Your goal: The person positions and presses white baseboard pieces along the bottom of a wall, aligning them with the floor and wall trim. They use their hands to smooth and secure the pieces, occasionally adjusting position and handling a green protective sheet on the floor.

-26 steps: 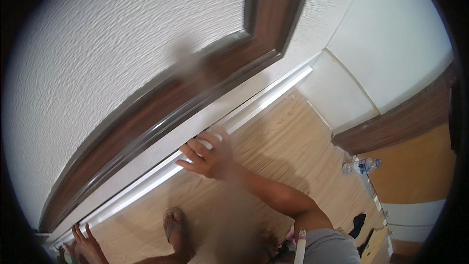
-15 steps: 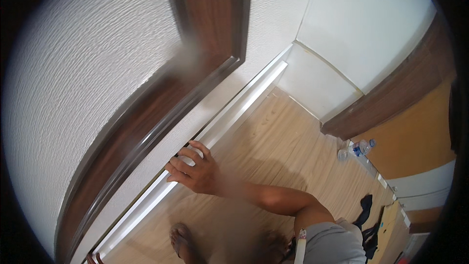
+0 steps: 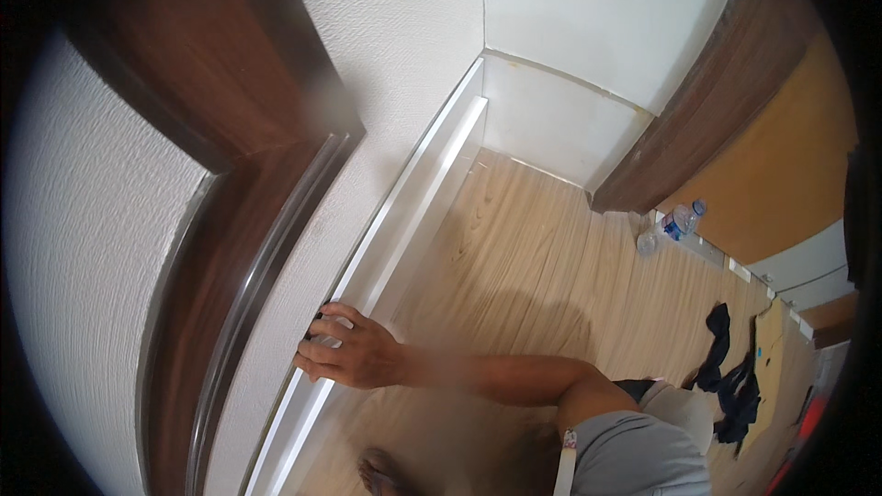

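The right hand [image 3: 354, 356] curls over the long white trim [image 3: 397, 220], gripping or merely pressing, I can't tell; it looks light, stiff, slick, best held along its upper edge.

A clear and blue bottle [image 3: 680, 222] is on the light wood floor [image 3: 533, 230], near an orange-brown panel [image 3: 781, 179]. Some black cloth [image 3: 735, 400] lies crumpled next to a yellowish board [image 3: 771, 372]. A big dark brown frame [image 3: 216, 64] is on the bumpy white wall [image 3: 367, 28].
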`<act>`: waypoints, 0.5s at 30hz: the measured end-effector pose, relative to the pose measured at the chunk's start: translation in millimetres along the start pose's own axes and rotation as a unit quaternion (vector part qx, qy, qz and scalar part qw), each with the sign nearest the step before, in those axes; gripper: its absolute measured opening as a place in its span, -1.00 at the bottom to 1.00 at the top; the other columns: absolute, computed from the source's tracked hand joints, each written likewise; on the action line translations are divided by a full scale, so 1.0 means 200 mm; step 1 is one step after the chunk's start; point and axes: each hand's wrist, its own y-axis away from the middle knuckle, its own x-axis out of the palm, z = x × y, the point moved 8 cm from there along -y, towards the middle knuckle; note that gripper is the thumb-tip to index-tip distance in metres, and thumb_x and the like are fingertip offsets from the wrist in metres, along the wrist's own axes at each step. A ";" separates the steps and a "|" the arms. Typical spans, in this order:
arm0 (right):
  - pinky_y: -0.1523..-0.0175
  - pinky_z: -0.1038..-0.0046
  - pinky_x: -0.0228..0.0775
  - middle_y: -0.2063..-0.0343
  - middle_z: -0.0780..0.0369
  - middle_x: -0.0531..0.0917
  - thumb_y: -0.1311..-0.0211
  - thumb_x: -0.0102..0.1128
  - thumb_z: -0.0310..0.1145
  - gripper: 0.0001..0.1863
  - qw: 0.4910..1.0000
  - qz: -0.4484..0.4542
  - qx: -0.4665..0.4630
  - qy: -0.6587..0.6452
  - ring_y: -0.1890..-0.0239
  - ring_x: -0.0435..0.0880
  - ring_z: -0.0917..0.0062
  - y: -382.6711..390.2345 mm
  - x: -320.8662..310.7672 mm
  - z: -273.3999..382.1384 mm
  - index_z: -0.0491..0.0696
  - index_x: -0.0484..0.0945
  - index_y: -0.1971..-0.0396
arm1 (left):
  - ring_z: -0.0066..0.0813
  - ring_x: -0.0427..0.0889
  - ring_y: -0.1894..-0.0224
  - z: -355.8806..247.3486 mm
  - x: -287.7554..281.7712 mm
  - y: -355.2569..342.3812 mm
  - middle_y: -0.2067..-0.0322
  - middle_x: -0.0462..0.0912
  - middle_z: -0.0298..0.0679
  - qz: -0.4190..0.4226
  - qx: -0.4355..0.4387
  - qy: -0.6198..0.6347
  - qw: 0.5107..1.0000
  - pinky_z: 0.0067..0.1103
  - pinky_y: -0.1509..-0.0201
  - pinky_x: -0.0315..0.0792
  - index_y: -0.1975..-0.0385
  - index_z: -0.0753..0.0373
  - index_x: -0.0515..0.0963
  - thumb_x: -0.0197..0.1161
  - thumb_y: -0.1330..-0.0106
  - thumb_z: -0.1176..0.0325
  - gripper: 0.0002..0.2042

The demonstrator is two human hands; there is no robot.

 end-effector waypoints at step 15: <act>-0.55 0.04 0.11 0.05 0.39 0.58 -0.18 0.44 -0.07 -0.59 1.000 0.001 0.014 -0.004 -0.19 0.47 0.45 -0.02 -0.05 0.02 0.14 0.68 -0.01 | -0.17 0.71 0.10 0.00 -0.06 -0.01 0.15 0.78 -0.13 -0.019 -0.047 0.057 0.997 -0.33 -0.05 0.54 0.18 0.15 0.81 0.35 -0.43 0.15 -0.77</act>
